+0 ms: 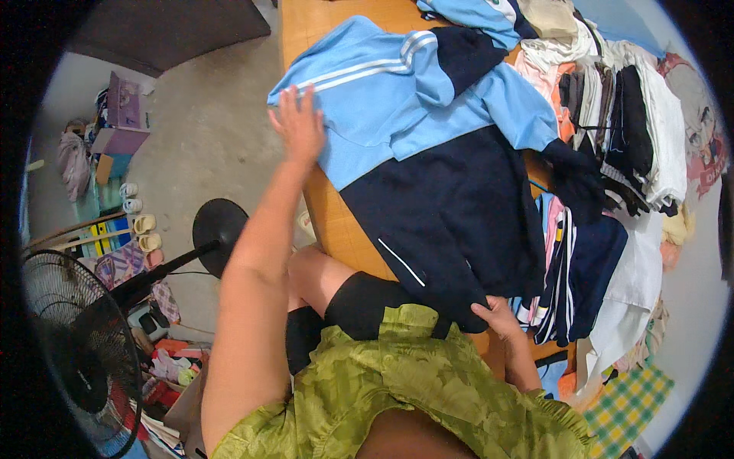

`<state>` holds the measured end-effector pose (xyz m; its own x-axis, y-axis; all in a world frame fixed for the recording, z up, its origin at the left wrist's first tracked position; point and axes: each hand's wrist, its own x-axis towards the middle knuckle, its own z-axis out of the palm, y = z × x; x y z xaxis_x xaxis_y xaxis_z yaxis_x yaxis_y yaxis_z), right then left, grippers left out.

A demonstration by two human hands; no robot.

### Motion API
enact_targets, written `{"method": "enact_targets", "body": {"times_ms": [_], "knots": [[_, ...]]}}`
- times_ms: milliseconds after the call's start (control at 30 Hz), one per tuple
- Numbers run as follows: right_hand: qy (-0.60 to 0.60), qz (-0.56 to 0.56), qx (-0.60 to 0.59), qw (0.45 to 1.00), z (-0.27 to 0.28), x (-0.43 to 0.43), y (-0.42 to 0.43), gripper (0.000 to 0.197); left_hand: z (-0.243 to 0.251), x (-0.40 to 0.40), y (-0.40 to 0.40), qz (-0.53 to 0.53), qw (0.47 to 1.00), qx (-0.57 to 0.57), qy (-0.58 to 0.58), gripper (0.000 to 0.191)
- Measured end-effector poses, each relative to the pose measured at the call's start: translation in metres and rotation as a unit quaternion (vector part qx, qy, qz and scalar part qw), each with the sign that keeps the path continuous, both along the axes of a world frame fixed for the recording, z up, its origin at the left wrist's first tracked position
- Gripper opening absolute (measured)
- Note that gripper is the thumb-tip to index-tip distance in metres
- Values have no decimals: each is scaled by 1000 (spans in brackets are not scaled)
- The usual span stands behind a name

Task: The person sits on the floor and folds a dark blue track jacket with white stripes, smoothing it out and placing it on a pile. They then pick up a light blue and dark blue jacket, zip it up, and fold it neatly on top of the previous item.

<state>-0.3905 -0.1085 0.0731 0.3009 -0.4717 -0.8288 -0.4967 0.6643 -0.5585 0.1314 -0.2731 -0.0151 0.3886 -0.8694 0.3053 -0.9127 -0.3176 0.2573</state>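
A light blue and navy long-sleeved jacket (453, 201) with white stripes lies spread across an orange-brown wooden table (338, 224). My left hand (299, 129) rests on the light blue end at the table's left edge, fingers apart and pointing away from me. Down at the dark hem near my lap, my right hand (498, 315) pinches the cloth between thumb and fingers. One sleeve is folded over the light blue part; the other stretches right, its dark end lying over folded clothes.
Folded dark and striped garments (593, 275) stand right of the jacket, with stacked white and dark clothes (625, 120) beyond. Another light blue garment (487, 17) lies at the far edge. A black standing fan (80, 344) is on the left, near slippers (148, 232) and boxes (123, 109).
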Motion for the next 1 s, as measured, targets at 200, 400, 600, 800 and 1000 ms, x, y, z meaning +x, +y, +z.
{"method": "enact_targets", "body": {"times_ms": [200, 400, 600, 800, 1000], "knots": [[-41, -6, -19, 999, 32, -2, 5, 25, 24, 78, -31, -80, 980, 180, -25, 55], [-70, -176, -35, 981, 50, 1, 10, 39, 63, 101, -66, -196, 946, 132, 220, 44], [88, -97, 43, 990, 14, 24, 37, 30, 75, 100, -78, -109, 957, 263, -58, 37], [83, -31, -46, 995, -48, 10, 63, 10, 35, 69, -62, -37, 982, 122, -142, 36], [124, 20, -127, 984, -53, 10, 54, 27, 59, -78, 19, -212, 975, 65, -9, 52]]}}
